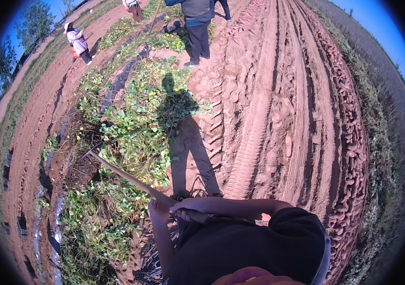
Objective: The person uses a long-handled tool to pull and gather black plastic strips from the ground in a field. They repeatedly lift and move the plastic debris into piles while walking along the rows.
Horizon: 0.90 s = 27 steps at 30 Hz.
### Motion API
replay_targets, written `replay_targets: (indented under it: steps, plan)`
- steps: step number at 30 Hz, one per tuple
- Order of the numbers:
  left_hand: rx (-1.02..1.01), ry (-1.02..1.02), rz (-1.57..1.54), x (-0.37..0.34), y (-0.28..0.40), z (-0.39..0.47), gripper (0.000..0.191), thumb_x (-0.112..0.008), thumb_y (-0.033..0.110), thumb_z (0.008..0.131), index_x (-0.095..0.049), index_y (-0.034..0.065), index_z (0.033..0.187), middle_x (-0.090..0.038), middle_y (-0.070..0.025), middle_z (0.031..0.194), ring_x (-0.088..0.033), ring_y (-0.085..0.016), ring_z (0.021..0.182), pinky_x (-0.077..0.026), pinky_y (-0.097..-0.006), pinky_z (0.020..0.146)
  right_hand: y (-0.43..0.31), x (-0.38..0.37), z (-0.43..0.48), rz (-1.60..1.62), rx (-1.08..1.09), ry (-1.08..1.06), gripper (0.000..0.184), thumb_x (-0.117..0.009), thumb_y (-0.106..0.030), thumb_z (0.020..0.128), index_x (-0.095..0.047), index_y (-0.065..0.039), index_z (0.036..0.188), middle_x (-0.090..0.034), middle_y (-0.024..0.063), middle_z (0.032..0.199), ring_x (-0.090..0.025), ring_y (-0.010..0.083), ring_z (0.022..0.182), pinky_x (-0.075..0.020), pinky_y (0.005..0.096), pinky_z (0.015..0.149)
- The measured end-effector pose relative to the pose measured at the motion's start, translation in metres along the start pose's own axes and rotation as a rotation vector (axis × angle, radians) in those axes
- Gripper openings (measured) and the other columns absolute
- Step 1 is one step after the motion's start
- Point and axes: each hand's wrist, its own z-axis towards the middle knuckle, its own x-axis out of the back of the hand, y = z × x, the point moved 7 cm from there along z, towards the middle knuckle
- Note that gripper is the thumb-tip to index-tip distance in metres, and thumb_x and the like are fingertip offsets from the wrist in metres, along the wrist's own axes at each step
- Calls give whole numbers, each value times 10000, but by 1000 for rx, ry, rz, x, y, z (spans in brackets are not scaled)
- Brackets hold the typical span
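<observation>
Both my hands grip the wooden handle of a long tool (134, 181) with a crosswise metal head. My left hand (159, 210) is farther along the handle, towards the head. Close beside it, my right hand (186, 208) is closed round the handle near its butt end. The tool's head (90, 152) lies at the left, at the edge of the cut green vines (131, 124) and over dark, loosened soil; its exact shape is hard to tell against the vines.
A person (198, 32) stands ahead on the soil, with other people farther off. A person in a white hat (77, 41) is at the upper left. Strips of plastic film (58, 228) run down the left side. Reddish sweet potatoes (348, 171) lie in a long row at the right.
</observation>
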Motion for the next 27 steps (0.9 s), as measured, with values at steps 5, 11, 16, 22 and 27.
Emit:
replay_targets:
  steps: [5,11,16,22,27]
  plan:
    - [-2,-96,-161,87,-36,-33,319,-487,314,981,-653,42,1001,-659,-62,903,-641,-216,847,-561,-368,752,0,15,-11,-119,190,-77,226,-617,-260,1063,-581,-109,899,-550,-60,678,-534,61,565,-473,242,552]
    - [49,217,-383,156,-70,-58,276,-491,244,925,-703,68,919,-699,-50,803,-684,-217,738,-605,-388,733,-20,16,-42,-286,341,-43,258,-604,-287,1074,-579,-108,891,-545,-57,663,-532,67,543,-497,261,574]
    - [61,166,-343,150,-68,-38,254,-481,202,929,-704,84,896,-708,-64,806,-686,-213,751,-592,-370,727,-24,25,-23,-148,225,-96,261,-597,-278,1076,-568,-103,885,-534,-70,687,-502,39,522,-462,220,536]
    - [53,-3,-224,102,-45,-2,193,-562,197,947,-710,98,870,-721,-47,821,-690,-214,783,-591,-373,731,-29,20,-8,25,32,-26,237,-630,-273,1064,-565,-103,912,-538,-58,706,-493,31,529,-430,190,479]
    - [98,-25,-176,90,-41,13,159,-608,205,951,-710,92,904,-720,-42,861,-684,-204,816,-590,-365,746,-30,13,2,89,-57,63,219,-680,-278,1033,-574,-120,926,-558,-61,706,-516,38,536,-436,200,471]
